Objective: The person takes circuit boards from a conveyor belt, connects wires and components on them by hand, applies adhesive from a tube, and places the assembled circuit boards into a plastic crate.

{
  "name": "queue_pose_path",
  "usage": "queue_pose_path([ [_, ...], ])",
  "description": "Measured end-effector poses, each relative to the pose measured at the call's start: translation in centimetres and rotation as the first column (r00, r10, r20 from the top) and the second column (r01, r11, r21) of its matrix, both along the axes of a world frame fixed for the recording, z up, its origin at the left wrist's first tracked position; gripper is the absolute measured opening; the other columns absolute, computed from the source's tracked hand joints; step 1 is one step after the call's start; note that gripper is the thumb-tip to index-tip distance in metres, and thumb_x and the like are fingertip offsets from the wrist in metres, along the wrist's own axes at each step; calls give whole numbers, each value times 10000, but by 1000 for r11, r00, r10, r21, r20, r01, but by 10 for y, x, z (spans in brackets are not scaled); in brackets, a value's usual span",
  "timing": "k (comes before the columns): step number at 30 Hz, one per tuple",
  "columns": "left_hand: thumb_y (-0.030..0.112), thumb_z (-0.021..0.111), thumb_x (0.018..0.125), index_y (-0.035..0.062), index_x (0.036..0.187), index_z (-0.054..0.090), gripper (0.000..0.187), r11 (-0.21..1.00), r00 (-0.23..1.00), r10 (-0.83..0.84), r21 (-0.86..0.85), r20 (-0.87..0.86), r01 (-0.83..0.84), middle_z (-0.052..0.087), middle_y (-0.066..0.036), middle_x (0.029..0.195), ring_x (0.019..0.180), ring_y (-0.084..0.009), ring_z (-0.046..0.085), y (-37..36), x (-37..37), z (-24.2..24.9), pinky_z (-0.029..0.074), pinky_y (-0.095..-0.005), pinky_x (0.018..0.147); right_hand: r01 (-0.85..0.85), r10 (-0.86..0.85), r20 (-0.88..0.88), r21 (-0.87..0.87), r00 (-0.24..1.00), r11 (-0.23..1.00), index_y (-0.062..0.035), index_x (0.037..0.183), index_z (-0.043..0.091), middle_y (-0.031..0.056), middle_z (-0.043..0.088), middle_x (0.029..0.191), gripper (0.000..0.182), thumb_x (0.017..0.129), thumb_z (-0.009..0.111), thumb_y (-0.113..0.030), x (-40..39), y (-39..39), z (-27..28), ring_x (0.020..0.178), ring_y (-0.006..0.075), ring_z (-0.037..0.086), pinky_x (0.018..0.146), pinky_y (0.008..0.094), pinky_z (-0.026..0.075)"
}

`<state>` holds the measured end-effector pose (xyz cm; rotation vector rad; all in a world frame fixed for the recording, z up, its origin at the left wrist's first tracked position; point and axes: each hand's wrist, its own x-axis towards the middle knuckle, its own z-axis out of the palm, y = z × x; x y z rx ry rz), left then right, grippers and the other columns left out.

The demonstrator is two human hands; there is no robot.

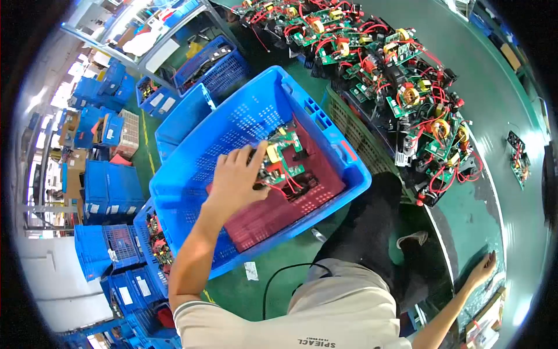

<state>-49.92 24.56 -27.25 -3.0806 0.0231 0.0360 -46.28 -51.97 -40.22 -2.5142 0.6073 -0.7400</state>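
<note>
My left hand [235,180] reaches into a large blue crate [215,157], its fingers and thumb around the near side of a green circuit board [288,151] with a yellow transformer and red wires. Part of the board is hidden by the hand. Beneath it, dark parts with wires [302,183] lie on the maroon perforated bottom [256,224] of the crate. Off to the right, my right hand [482,269] rests on the green bench top [476,224], holding nothing I can see, with its fingers loosely apart.
A long heap of wired circuit boards [407,93] covers the bench's near side. One separate board [517,160] lies farther right. Blue bins [110,189] and a shelf rack [168,55] line the left. Below the bench edge stands an olive crate [360,125].
</note>
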Motion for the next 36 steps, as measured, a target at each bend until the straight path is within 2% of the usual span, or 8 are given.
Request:
queue_pose_path([
  [4,466,838,654,100,1564,353,1094,976,993,-63,-213,-96,41,562,-228,1355,1180,-391,573,-5,4,-67,454,-504,954,-58,61,38,-73,997,996,3,1346,611,170,687,1216,349,1039,599,-164,0,-26,-15,1082,254,669,944,361,526],
  [6,496,836,688,69,1562,334,1095,937,925,10,-319,-380,-141,559,-270,1327,1147,-434,582,-18,21,-97,461,-520,968,-36,33,-25,-125,999,991,8,1338,613,172,680,1228,346,1038,600,-163,0,-18,-7,1088,259,666,946,365,526],
  [8,563,832,733,63,1571,291,1116,830,945,-171,-557,-280,-15,509,-324,1396,1230,-497,544,7,17,-208,422,-552,1086,-21,13,-47,-165,999,986,4,1333,617,172,670,1244,339,1039,600,-163,0,-17,-6,1097,262,660,939,368,531],
  [11,504,871,707,135,1588,287,1120,892,878,-145,-445,-455,-83,507,-287,1420,1274,-470,521,-10,35,-236,393,-597,1096,2,-9,-42,-148,999,989,-2,1327,622,171,661,1252,335,1039,601,-170,-1,-18,-6,1104,265,655,916,369,543],
  [16,433,912,658,218,1608,276,1163,966,859,-81,-251,-505,-57,491,-225,1466,1344,-437,473,-23,42,-238,362,-614,1112,0,-24,-98,-239,995,971,-21,1329,624,160,642,1238,336,1037,604,-186,-2,-19,-3,1086,265,654,866,371,564],
  [22,454,889,654,223,1610,272,1161,884,899,-129,-459,-418,-87,454,-228,1502,1381,-458,424,-1,30,-243,342,-611,1115,-18,-23,-119,-332,993,943,-43,1309,644,153,644,1184,309,1027,602,-163,2,-24,-4,1043,263,659,818,374,559],
  [28,497,798,738,209,1617,243,1078,896,861,-13,-388,-509,-216,411,-223,1539,1420,-450,384,18,40,-248,294,-591,1155,-38,-31,-146,-445,989,895,-39,1293,654,156,650,1172,297,1012,609,-128,2,-26,-1,987,276,659,837,378,541],
  [36,428,753,791,205,1621,242,1000,942,944,32,-306,-329,-139,374,-220,1525,1400,-427,384,21,49,-270,268,-592,1168,-18,-45,-139,-421,989,907,-41,1274,667,147,672,1106,293,1003,614,-138,1,-27,1,990,294,648,868,393,526],
])
